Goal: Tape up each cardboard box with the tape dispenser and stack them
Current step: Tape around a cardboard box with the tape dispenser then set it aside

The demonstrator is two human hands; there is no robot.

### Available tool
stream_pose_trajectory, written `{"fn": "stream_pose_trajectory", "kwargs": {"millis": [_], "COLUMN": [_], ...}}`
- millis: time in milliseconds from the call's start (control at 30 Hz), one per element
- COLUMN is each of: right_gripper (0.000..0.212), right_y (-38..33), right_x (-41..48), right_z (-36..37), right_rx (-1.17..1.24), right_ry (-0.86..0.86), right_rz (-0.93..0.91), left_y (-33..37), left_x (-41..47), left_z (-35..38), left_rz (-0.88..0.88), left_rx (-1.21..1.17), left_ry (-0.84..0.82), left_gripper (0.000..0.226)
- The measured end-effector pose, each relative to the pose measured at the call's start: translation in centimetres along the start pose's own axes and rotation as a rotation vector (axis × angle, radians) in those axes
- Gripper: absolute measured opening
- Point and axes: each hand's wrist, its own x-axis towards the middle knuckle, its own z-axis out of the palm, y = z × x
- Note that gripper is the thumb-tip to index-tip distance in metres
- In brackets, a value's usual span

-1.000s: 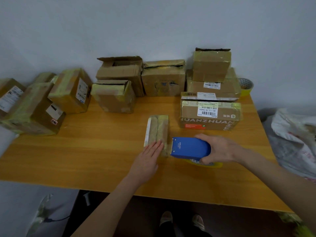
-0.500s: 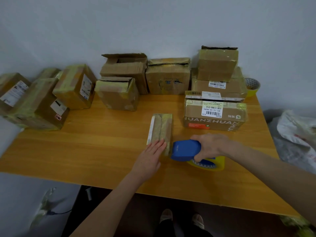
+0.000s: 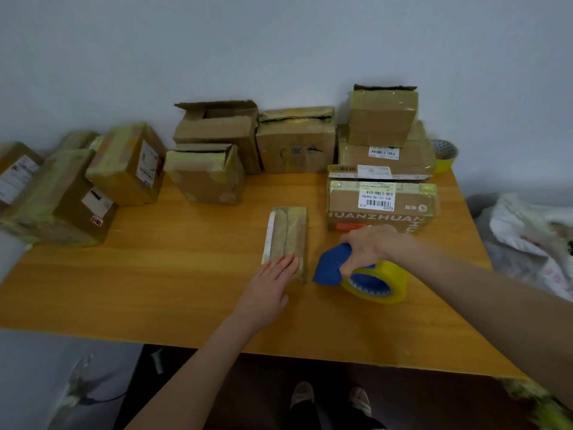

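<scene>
A small flat cardboard box [image 3: 288, 231] lies in the middle of the wooden table [image 3: 186, 274]. My left hand [image 3: 269, 287] rests flat on its near end with straight fingers. My right hand [image 3: 369, 249] grips the blue tape dispenser [image 3: 331, 266], tilted up just right of the box, its yellow tape roll [image 3: 378, 283] on the table. A stack of taped boxes [image 3: 384, 169] stands behind my right hand. More boxes stand along the wall, two of them with open flaps [image 3: 217, 125].
Several taped boxes [image 3: 62, 193] crowd the table's left end. A spare yellow tape roll [image 3: 445, 155] sits at the back right corner. White bags [image 3: 533, 240] lie off the table's right edge. My feet show below the front edge.
My right hand has drawn the dispenser away from the small box's near end to the right and tipped it up, baring the yellow roll. My left hand has stayed on the box.
</scene>
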Motion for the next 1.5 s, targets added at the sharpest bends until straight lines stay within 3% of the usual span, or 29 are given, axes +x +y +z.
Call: {"fn": "stream_pose_trajectory", "kwargs": {"millis": [67,200,333,433,533,733,833,933,1033,1133,1300,1433,1500], "right_gripper": [0.049,0.044,0.039,0.043,0.059,0.053,0.052,0.050,0.059,0.068,0.073,0.076,0.072], "right_y": [1.4,4.0,5.1,7.0,8.9,9.3,6.2,-0.8,-8.3,-12.6,-12.7,-11.4,-10.6], "right_x": [-0.5,-1.3,-0.9,-0.9,-0.4,0.5,-0.3,-1.1,-0.9,0.2,1.6,1.8,2.0], "right_z": [0.2,0.8,3.4,4.1,4.2,4.3,2.8,3.2,5.9,7.2,8.2,8.2,7.9], "right_rx": [0.073,0.603,0.949,1.077,1.034,0.693,0.455,0.595,0.679,0.759,0.896,0.941,0.912], "right_ry": [0.044,0.126,0.203,0.201,0.221,0.245,0.409,0.566,0.466,0.444,0.445,0.420,0.496], "right_rz": [0.006,-0.032,0.051,0.147,0.239,0.185,0.212,0.089,-0.085,-0.094,0.029,-0.009,0.034], "left_y": [0.0,0.5,0.9,0.7,0.2,-0.5,-0.7,-0.4,0.3,0.8,1.2,-0.4,-1.9], "left_x": [0.1,0.4,0.8,1.1,1.1,0.0,-0.4,-0.7,-0.6,0.4,2.2,2.0,1.2], "left_z": [-0.1,-0.3,-1.3,-1.9,-2.0,-1.7,-1.8,-1.7,-1.3,-1.3,-1.6,-2.1,-2.1], "left_rz": [-0.014,-0.043,-0.160,-0.236,-0.284,-0.380,-0.405,-0.414,-0.424,-0.479,-0.525,-0.491,-0.519], "left_rx": [-0.017,-0.058,-0.178,-0.197,-0.207,-0.306,-0.342,-0.362,-0.370,-0.436,-0.527,-0.652,-0.657], "left_ry": [0.021,0.098,0.221,0.244,0.230,0.216,0.221,0.234,0.227,0.177,0.200,0.180,0.219], "left_gripper": [0.072,0.058,0.051,0.050,0.051,0.053,0.053,0.054,0.056,0.059,0.046,0.041,0.039]}}
